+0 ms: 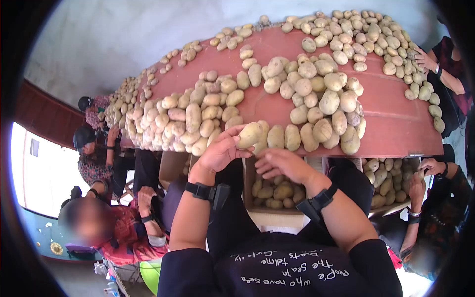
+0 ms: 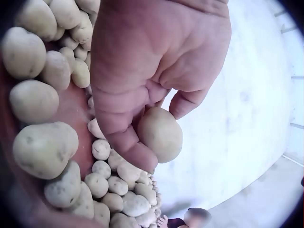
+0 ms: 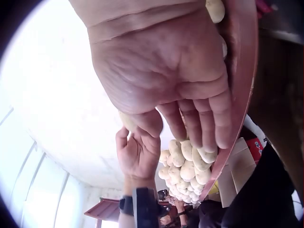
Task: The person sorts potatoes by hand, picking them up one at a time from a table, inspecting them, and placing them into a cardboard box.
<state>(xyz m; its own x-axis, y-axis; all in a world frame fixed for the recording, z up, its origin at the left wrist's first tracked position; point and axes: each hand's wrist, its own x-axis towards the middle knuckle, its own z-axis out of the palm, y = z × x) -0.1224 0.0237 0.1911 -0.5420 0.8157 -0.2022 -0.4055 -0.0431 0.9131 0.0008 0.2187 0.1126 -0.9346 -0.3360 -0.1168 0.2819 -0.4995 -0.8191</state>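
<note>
In the head view my left hand [image 1: 218, 153] holds up a pale yellow potato [image 1: 251, 134] over the table's near edge. Thumb and fingers pinch that potato [image 2: 162, 136] in the left wrist view. My right hand [image 1: 286, 166] is close beside it, palm toward my body and fingers extended. Seen from the right wrist, the right hand [image 3: 161, 71] has nothing in its grasp, and its thumb overlaps part of the left hand's potato. A row of potatoes [image 1: 292, 137] lies along the table edge just beyond both hands.
Heaps of potatoes [image 1: 193, 118] cover much of the red table [image 1: 391, 106]. Below my hands stands a cardboard box [image 1: 277, 218] of potatoes, with another potato-filled box [image 1: 391, 210] to the right. Other people sit at both sides; one person's hand [image 1: 425, 60] touches potatoes at the far right.
</note>
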